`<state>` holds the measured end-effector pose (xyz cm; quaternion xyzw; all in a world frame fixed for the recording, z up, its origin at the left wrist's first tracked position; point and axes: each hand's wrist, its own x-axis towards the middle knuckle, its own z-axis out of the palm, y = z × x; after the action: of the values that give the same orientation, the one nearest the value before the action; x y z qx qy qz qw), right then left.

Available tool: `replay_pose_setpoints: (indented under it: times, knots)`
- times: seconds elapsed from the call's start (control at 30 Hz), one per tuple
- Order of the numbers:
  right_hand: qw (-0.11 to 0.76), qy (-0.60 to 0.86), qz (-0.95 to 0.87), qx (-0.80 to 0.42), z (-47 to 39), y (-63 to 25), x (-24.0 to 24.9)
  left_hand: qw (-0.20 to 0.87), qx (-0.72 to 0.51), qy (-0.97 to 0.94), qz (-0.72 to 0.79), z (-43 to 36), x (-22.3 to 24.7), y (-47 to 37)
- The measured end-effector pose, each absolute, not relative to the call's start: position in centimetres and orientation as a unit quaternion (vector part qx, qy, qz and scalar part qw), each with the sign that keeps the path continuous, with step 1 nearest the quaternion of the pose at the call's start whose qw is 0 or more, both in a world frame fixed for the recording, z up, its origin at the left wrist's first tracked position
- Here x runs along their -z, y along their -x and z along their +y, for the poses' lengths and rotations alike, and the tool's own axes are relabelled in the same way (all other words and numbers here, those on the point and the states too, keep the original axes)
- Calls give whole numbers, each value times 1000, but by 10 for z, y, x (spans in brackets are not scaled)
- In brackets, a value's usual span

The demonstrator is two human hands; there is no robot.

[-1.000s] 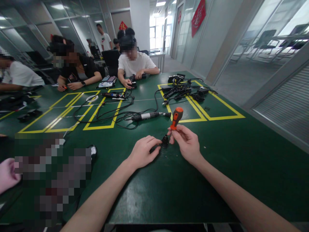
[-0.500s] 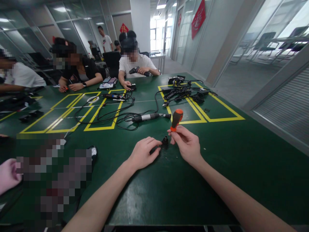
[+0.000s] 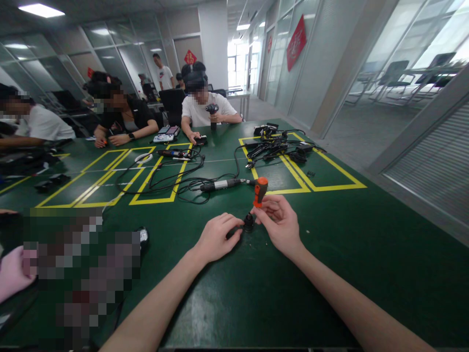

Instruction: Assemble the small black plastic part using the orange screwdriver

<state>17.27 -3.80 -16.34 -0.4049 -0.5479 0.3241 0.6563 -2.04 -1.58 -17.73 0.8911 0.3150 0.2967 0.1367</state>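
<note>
A small black stepped, round part point(image 3: 248, 224) stands upright on the green table in front of me. My left hand point(image 3: 220, 238) grips its left side with the fingertips, thumb and fingers curved inward. My right hand point(image 3: 281, 222) is closed on a screwdriver point(image 3: 261, 190) with an orange and dark grey handle. The handle points up and the lower end is just above the top of the black part. The screwdriver's tip is too small to make out, so I cannot tell whether it touches the part. Tiny bits lie on the table beside it.
A grey and black corded power tool point(image 3: 222, 185) lies beyond my hands. Tangled black cables point(image 3: 271, 146) sit in the yellow-taped area point(image 3: 335, 187). Across the table a person point(image 3: 205, 107) holds a drill point(image 3: 213, 115). A pink sleeve point(image 3: 14, 269) is at left.
My right hand has brought the screwdriver left and down, over the black part. My left hand stays at the part. The person opposite has turned the drill upright.
</note>
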Motion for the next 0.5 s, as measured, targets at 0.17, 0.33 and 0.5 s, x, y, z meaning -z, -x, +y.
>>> replay_pose_setpoints:
  times: [0.17,0.33,0.5]
  knots:
    - [656,395,-549,-336,-37,-173,164,139,-300,-889,317,-16,177,20]
    - [653,381,-560,-339,-35,-174,168,140,-298,-889,319,-16,178,19]
    - [659,394,-545,-337,-35,-171,170,129,-301,-891,313,-15,178,19]
